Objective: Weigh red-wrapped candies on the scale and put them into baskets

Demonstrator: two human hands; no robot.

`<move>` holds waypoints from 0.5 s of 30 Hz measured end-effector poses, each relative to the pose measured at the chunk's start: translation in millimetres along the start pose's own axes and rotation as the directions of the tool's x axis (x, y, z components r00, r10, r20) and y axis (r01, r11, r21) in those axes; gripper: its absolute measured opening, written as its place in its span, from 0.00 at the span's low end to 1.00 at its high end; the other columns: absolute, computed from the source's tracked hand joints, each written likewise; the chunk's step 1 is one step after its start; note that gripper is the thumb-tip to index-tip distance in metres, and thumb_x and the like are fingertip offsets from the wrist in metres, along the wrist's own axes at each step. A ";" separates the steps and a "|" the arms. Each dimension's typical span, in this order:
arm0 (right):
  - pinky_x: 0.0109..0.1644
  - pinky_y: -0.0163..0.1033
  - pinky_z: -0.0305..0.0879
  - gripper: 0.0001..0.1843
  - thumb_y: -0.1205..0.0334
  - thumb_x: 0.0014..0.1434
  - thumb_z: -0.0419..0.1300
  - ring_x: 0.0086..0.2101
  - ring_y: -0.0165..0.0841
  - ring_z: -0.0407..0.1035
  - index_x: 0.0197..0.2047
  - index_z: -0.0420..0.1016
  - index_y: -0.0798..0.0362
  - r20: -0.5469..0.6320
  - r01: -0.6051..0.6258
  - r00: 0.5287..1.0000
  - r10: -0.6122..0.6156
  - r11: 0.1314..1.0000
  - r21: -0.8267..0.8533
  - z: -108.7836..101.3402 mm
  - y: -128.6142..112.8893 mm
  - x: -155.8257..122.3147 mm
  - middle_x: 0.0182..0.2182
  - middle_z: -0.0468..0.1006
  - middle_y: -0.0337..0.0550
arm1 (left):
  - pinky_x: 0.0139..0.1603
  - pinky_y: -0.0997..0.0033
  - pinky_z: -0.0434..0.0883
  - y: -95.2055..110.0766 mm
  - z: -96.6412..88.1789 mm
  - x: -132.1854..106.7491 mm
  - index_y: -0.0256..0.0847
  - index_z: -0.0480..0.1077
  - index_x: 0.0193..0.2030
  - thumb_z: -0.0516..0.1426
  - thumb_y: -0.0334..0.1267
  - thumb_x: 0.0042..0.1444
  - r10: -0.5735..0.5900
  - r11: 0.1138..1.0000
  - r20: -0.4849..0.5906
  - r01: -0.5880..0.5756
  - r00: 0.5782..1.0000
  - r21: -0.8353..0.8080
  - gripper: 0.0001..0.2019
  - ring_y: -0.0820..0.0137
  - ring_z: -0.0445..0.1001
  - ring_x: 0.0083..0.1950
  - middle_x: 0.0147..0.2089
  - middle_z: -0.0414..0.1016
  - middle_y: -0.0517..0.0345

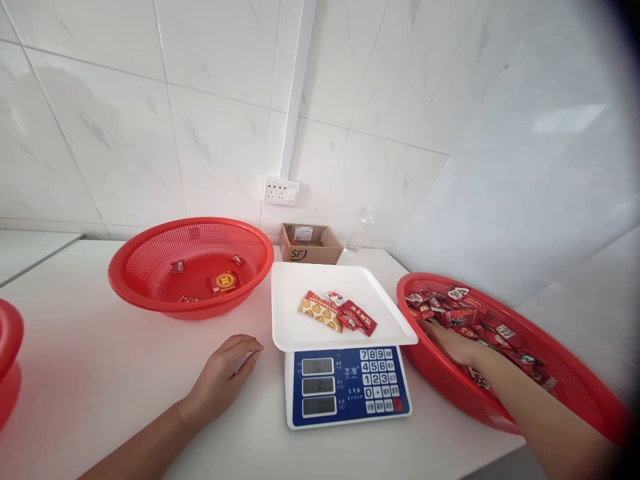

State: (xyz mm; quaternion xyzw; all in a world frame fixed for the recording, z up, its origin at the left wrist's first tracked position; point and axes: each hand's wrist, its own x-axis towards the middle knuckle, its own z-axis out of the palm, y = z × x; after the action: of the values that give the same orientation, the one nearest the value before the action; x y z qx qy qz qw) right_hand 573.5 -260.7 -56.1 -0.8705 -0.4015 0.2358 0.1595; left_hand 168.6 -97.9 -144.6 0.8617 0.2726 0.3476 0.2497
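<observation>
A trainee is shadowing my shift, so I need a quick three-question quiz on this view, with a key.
1. Where is the right hand?
A) In the cardboard box
B) In the red plastic basket, among wrapped snacks
C) On the scale's white tray

2. True or false: the left hand is beside the digital scale, outside every basket.

3. Fill in: the cardboard box near the wall carries the large letters ____.

Key: 1 B; 2 True; 3 SF.

Scale tray (360,283) white; scale panel (351,383) blue; sweets basket (435,383) red.
</observation>
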 end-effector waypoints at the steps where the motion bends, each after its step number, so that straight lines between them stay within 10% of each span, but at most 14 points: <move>1: 0.56 0.47 0.58 0.24 0.51 0.50 0.53 0.53 0.48 0.64 0.48 0.74 0.51 0.001 -0.036 0.999 0.036 0.999 0.009 -0.6 -1.8 0.4 0.54 0.70 0.50 | 0.43 0.74 0.73 -0.1 0.0 -0.1 0.44 0.71 0.39 0.50 0.39 0.60 -0.002 1.000 -0.001 0.002 1.000 0.004 0.10 0.69 0.74 0.43 0.41 0.76 0.56; 15: 0.47 0.43 0.66 0.20 0.65 0.47 0.54 0.41 0.44 0.72 0.44 0.74 0.58 0.144 -0.145 0.981 0.132 0.985 0.088 -3.6 -25.4 -19.5 0.38 0.80 0.52 | 0.43 0.73 0.73 1.5 -1.1 0.0 0.44 0.71 0.39 0.49 0.39 0.59 -0.012 1.000 0.024 0.012 1.000 -0.001 0.10 0.69 0.74 0.43 0.40 0.76 0.56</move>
State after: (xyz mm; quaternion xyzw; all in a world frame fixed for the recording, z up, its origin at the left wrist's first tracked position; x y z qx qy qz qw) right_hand 548.5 -260.2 -35.7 -0.8691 -0.3378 0.3252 0.1572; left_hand 168.3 -98.8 -142.9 0.8640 0.2745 0.3357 0.2558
